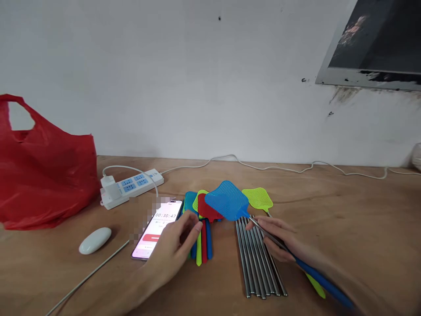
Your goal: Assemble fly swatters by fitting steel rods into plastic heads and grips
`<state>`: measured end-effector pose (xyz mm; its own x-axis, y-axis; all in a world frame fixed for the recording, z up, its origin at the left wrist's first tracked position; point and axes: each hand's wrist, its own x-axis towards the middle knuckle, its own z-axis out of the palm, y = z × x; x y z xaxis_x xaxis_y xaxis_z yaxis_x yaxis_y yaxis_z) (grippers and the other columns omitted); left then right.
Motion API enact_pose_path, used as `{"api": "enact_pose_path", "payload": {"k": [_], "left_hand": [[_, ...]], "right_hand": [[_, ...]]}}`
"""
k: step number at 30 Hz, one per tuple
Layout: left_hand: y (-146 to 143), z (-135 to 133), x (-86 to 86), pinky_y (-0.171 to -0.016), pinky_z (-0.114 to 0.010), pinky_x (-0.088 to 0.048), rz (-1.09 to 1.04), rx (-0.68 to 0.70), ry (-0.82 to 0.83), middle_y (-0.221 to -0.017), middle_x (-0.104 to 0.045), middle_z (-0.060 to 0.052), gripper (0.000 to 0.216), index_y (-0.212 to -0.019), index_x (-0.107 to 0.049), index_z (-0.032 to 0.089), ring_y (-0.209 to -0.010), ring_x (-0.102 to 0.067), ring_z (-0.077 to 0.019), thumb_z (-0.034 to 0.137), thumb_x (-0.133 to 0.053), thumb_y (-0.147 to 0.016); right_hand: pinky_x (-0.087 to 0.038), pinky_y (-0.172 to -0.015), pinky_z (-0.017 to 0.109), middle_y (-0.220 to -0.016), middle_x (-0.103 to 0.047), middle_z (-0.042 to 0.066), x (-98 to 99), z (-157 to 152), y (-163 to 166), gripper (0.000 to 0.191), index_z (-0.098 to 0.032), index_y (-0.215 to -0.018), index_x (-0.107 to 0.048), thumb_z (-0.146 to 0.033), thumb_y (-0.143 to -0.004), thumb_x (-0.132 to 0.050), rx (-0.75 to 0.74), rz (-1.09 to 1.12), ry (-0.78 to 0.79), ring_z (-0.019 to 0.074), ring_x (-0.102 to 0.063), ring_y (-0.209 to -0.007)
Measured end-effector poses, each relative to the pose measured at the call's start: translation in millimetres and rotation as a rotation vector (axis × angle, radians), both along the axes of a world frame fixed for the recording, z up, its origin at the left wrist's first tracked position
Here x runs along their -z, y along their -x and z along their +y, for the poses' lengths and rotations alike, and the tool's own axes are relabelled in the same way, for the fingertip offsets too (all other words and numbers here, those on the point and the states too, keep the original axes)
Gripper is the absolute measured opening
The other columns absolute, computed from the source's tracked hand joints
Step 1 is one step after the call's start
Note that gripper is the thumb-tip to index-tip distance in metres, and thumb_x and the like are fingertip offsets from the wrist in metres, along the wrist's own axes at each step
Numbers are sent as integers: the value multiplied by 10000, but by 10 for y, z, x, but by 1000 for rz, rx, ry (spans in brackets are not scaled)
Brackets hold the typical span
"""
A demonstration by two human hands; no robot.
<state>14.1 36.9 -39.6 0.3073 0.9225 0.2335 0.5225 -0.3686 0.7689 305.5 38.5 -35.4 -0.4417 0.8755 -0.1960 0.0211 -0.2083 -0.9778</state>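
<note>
My right hand point(279, 237) is closed around the metal rod of a blue fly swatter point(226, 200), which slants across the view. Its perforated head points up and left, and its blue handle runs down to the right. My left hand point(176, 239), fingers loosely curled with nothing visible in them, hovers beside the colored handles point(204, 241) of several fly swatters. Their teal, green and red heads point(207, 207) overlap behind the blue one. Beneath my right hand lies a row of metal rods point(258, 263). A yellow-green fly swatter point(258, 198) lies partly hidden by that hand.
A phone point(158, 226) showing a timer lies left of the swatters, partly covered by my left hand. Farther left are a white power strip point(131, 188), a white oval object point(95, 241) and a red plastic bag point(49, 175). A white cable point(279, 168) runs along the wall.
</note>
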Motion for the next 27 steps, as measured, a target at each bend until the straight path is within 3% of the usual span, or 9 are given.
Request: {"api": "enact_pose_path", "payload": {"k": [3, 6, 10, 16, 22, 27], "left_hand": [[-4, 56, 12, -411, -203, -334, -321, 12, 246, -686, -479, 63, 380, -914, -495, 218, -461, -398, -85, 573, -395, -1003], [-14, 103, 33, -337, -175, -355, -468, 70, 397, -693, -543, 58, 432, -912, -511, 205, -400, -424, -64, 633, -462, -955], [-10, 123, 39, -328, -139, -374, -465, 216, 504, -604, -579, 54, 423, -823, -549, 174, -377, -449, -50, 585, -604, -906], [15, 144, 58, -309, -125, -378, -544, 304, 561, -593, -639, 28, 363, -849, -595, 166, -357, -459, -51, 520, -637, -912], [-3, 151, 77, -278, -120, -352, -621, 269, 651, -579, -671, 2, 357, -801, -608, 165, -327, -455, -55, 505, -689, -870], [-14, 175, 68, -262, -130, -354, -657, 229, 732, -545, -682, -13, 389, -771, -599, 169, -298, -486, -74, 526, -749, -799]], "right_hand": [[-83, -340, 246, -312, -280, -132, -93, -100, 93, 410, -200, -950, -639, -589, -893, -523, -48, -84, 25, 76, -125, -288], [-58, -338, 243, -310, -314, -133, -142, -165, 146, 361, -202, -878, -611, -551, -887, -518, -137, -118, 54, 71, -144, -272], [-79, -331, 235, -325, -326, -138, -125, -199, 188, 368, -213, -801, -558, -562, -900, -499, -171, -106, 60, 64, -179, -266], [-109, -325, 207, -331, -367, -121, 24, -166, 239, 425, -207, -662, -501, -562, -892, -535, -201, -51, -3, 41, -230, -261], [-147, -288, 185, -343, -382, -104, 142, -158, 285, 397, -211, -588, -488, -514, -834, -556, -165, 5, 35, 41, -294, -243], [-159, -306, 167, -345, -331, -117, 147, -196, 317, 387, -218, -570, -461, -472, -848, -550, -99, -131, -101, 42, -322, -260]]}}
